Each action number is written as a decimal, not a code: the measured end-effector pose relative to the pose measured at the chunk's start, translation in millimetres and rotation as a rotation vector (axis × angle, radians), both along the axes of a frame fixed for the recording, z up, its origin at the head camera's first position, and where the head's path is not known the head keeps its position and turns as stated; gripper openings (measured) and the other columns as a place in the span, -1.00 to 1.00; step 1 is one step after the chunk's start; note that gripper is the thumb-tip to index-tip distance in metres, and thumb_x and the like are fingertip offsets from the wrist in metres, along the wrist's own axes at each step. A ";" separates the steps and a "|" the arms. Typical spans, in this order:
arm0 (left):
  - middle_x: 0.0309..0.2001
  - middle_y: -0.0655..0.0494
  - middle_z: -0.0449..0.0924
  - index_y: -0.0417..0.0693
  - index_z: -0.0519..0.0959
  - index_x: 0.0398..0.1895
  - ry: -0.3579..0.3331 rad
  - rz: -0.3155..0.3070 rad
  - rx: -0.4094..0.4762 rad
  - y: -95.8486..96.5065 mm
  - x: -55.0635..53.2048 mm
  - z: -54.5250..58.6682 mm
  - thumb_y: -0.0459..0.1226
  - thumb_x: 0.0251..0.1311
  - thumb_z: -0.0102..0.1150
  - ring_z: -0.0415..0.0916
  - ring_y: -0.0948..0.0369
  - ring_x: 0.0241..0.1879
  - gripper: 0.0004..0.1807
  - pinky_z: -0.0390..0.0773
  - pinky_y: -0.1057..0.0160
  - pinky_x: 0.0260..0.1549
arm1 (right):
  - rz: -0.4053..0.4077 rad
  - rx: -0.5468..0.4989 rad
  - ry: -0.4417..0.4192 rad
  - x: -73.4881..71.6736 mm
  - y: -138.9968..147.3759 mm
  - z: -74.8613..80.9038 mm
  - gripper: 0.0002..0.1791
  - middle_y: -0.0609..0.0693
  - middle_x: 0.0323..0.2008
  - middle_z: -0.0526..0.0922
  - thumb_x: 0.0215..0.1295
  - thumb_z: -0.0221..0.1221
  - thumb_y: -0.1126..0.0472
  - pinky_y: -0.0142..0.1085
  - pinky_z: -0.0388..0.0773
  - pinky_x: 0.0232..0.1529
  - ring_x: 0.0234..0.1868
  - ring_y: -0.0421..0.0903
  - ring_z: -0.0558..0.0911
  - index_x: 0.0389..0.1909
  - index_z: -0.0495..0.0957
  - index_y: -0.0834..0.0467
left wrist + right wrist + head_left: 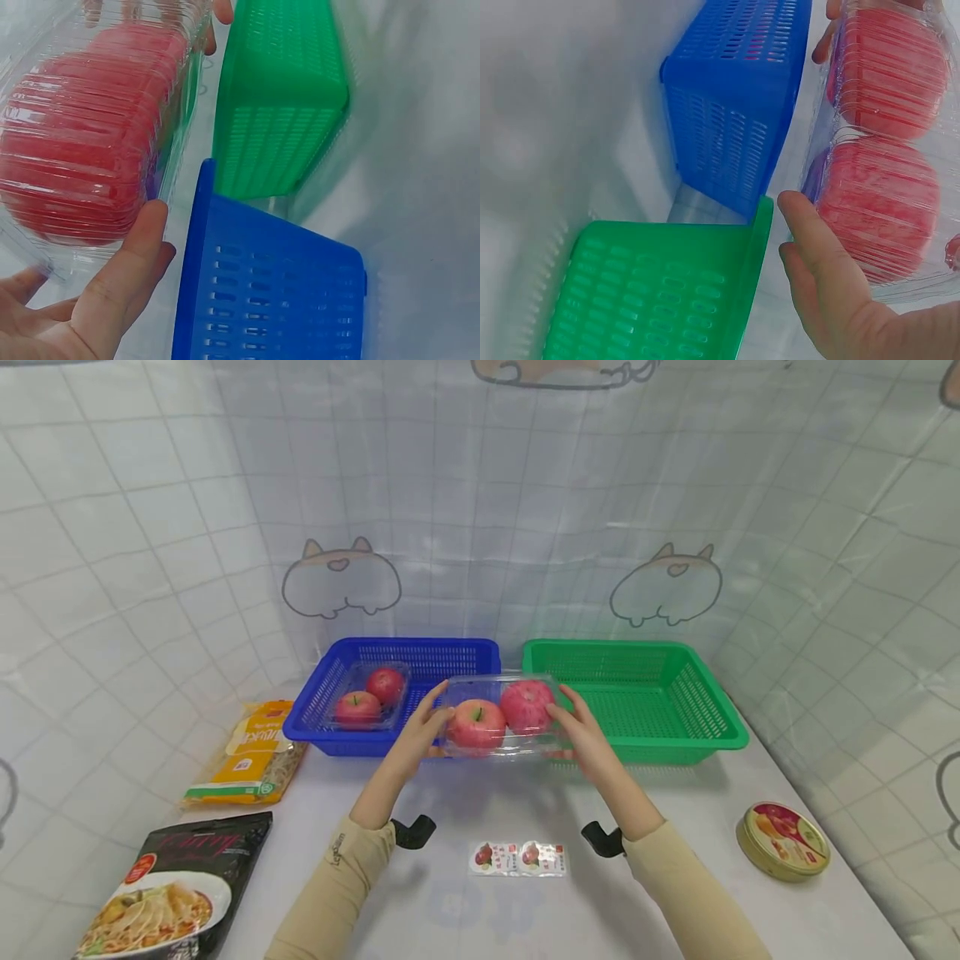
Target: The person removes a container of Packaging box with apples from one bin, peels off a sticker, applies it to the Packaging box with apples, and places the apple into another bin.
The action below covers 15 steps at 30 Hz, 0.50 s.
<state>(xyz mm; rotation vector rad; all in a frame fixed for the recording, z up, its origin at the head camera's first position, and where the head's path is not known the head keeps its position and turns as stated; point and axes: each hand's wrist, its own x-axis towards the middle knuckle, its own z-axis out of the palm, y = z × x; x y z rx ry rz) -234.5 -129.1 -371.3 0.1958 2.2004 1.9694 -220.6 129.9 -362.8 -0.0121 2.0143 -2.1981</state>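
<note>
Both hands hold up a clear plastic clamshell box (491,747) with two red apples (477,725) inside. My left hand (418,732) grips its left end and my right hand (587,737) its right end, fingers at the sides and thumbs toward the near side. In the head view the box overlaps the inner edges of the blue basket (450,664) and the green basket (652,693). The left wrist view shows the left fingers against the box end (82,135); in the right wrist view the right fingers lie along the opposite end (877,217).
A second clear box of apples (358,708) sits in the blue basket. Two apple stickers (519,858) lie on the table in front. Yellow noodle bag (251,756) and black noodle packet (168,893) are at left, a round tin (783,842) at right.
</note>
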 end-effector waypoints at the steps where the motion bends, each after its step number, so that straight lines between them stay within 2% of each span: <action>1: 0.32 -0.14 0.16 0.34 -0.03 0.43 -0.001 -0.004 0.001 0.3 1.0 -0.2 -0.09 0.35 -0.12 0.23 -0.10 0.20 -0.38 0.51 -0.11 -0.11 | -0.005 0.001 0.000 1.4 0.4 -0.3 -0.29 0.22 0.31 0.09 0.35 0.00 0.05 0.10 0.50 -0.08 0.22 0.24 0.30 0.43 -0.11 -0.06; 9: 0.36 -0.17 0.10 0.33 -0.02 0.43 -0.013 -0.031 -0.004 1.8 8.5 -3.9 -0.10 0.34 -0.10 0.21 -0.13 0.23 -0.38 0.47 -0.16 -0.08 | -0.013 0.002 -0.006 12.5 5.3 -6.0 -0.29 0.25 0.26 0.13 0.36 0.00 0.07 0.02 0.55 -0.13 0.18 0.23 0.34 0.44 -0.10 -0.03; 15: 0.38 -0.21 0.03 0.31 -0.04 0.43 -0.007 -0.061 -0.009 2.1 15.8 -6.3 -0.08 0.33 -0.08 0.16 -0.18 0.26 -0.36 0.42 -0.21 -0.05 | -0.016 0.014 0.011 22.5 7.7 -9.5 -0.29 0.26 0.28 0.10 0.35 0.01 0.09 0.01 0.57 -0.15 0.24 0.21 0.26 0.43 -0.09 0.00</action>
